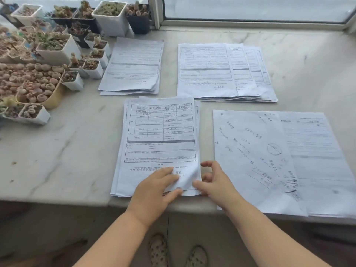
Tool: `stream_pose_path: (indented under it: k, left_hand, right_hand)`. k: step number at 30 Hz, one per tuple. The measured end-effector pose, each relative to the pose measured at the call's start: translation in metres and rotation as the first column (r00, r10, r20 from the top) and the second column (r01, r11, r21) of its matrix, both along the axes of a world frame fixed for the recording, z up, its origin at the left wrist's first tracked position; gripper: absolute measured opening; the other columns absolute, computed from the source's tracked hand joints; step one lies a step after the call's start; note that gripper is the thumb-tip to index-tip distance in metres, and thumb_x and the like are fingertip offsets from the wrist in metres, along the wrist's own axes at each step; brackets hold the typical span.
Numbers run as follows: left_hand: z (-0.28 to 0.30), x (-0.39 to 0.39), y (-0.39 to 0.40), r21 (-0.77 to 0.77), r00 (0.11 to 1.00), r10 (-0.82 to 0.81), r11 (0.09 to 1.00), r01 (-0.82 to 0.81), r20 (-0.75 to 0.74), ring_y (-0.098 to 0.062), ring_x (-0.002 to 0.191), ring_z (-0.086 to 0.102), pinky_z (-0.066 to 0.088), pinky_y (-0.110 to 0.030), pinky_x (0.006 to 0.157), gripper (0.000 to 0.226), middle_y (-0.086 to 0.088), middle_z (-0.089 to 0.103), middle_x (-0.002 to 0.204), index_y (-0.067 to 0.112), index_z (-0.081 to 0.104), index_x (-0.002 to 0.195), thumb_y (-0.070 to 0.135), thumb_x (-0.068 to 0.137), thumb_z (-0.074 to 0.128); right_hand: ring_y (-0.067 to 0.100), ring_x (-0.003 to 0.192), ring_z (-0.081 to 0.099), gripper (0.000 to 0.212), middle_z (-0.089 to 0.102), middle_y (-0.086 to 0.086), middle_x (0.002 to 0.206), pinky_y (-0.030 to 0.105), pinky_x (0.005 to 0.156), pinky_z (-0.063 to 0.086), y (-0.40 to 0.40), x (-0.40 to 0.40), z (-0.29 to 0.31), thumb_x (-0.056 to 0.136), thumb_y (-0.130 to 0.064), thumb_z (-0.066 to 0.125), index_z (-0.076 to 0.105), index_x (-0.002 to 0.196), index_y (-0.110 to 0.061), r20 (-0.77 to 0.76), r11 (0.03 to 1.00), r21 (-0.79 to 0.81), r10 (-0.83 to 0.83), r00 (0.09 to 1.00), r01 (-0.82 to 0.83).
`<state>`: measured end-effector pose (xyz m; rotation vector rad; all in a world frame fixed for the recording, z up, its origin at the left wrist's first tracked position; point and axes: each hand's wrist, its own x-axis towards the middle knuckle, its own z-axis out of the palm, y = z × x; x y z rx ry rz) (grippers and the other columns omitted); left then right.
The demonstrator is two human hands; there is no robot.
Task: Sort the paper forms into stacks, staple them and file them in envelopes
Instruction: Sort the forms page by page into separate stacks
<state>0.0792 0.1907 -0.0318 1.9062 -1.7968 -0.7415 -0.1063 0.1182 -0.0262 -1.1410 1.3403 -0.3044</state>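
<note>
A person stands at a pale marble counter by the window, working the near stack of printed forms at the table's front edge. The left hand lies flat on the stack's lower right corner, fingers straight and close together, thumb along the paper's bottom edge. The right hand hovers at that same corner from the 3 o'clock side, fingers loosely curled and spread, thumb tip touching the sheet edge; whether it pinches a page cannot be told. At 11 o'clock from this stack lies a second pile of forms, at 1 o'clock a fanned pile, and at 3 o'clock handwritten sheets overlapping lined ones. Small pots of succulents crowd the counter toward 10 o'clock. Patterned slippers show below on the floor.
</note>
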Motion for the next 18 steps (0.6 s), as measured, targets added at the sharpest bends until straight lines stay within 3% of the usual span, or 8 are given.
stream_pose_path:
  k: [2,4,6,9,14,18]
  left_hand:
    - [-0.003,0.003,0.000,-0.066,1.000,-0.006,0.998,0.006,0.003,-0.005,0.120,0.044,0.019,0.002,0.099,0.049,0.002,0.066,0.123,0.021,0.074,0.106,0.055,0.084,0.047]
    - [-0.004,0.006,0.002,-0.083,1.000,-0.004,0.997,0.002,-0.021,-0.003,0.113,0.051,0.033,-0.007,0.097,0.046,0.008,0.069,0.116,0.024,0.073,0.103,0.054,0.090,0.041]
    - [-0.004,0.007,0.002,-0.077,0.998,0.040,0.996,-0.043,-0.046,0.002,0.088,0.057,0.045,-0.018,0.078,0.034,0.023,0.065,0.090,0.031,0.062,0.087,0.051,0.095,0.034]
    - [-0.008,0.004,0.001,-0.086,0.963,0.222,0.968,-0.236,-0.152,-0.001,0.062,0.046,0.037,-0.021,0.059,0.021,0.018,0.051,0.067,0.031,0.049,0.075,0.047,0.089,0.043]
    - [-0.009,-0.001,-0.004,0.050,0.850,0.406,0.909,-0.415,-0.335,-0.004,0.058,0.046,0.036,-0.023,0.058,0.024,0.017,0.052,0.058,0.026,0.048,0.063,0.032,0.081,0.064]
    - [-0.013,0.001,-0.006,0.102,0.796,0.457,0.884,-0.457,-0.397,-0.005,0.055,0.043,0.036,-0.023,0.056,0.023,0.014,0.050,0.055,0.024,0.051,0.062,0.040,0.072,0.065]
  right_hand:
    - [0.015,0.071,0.062,0.046,0.059,0.008,0.078,0.032,0.072,0.058,0.000,0.002,-0.002,0.083,-0.017,0.073,0.044,0.118,-0.028,0.004,0.999,-0.018,-0.032,0.999,0.032]
    - [0.016,0.073,0.061,0.043,0.057,0.017,0.079,0.027,0.067,0.056,0.001,0.002,-0.003,0.086,-0.016,0.071,0.044,0.116,-0.031,0.060,0.998,-0.012,-0.057,0.997,0.058]
    - [0.019,0.075,0.059,0.042,0.057,0.019,0.080,0.027,0.068,0.053,0.001,-0.001,-0.002,0.089,-0.010,0.066,0.045,0.115,-0.036,0.145,0.998,0.011,-0.065,0.987,0.064]
    - [0.018,0.080,0.061,0.041,0.062,0.015,0.090,0.025,0.072,0.052,0.001,-0.006,0.000,0.091,0.000,0.059,0.053,0.116,-0.031,0.247,0.997,0.071,-0.022,0.969,0.005]
    - [0.020,0.082,0.065,0.045,0.067,0.015,0.097,0.025,0.072,0.055,-0.001,-0.006,0.002,0.093,0.006,0.051,0.054,0.123,-0.027,0.300,0.994,0.107,-0.044,0.953,0.013]
    - [0.024,0.085,0.064,0.027,0.069,0.008,0.098,0.029,0.078,0.056,-0.002,-0.005,-0.001,0.100,-0.009,0.047,0.068,0.108,-0.023,0.291,0.983,0.172,-0.110,0.950,0.061]
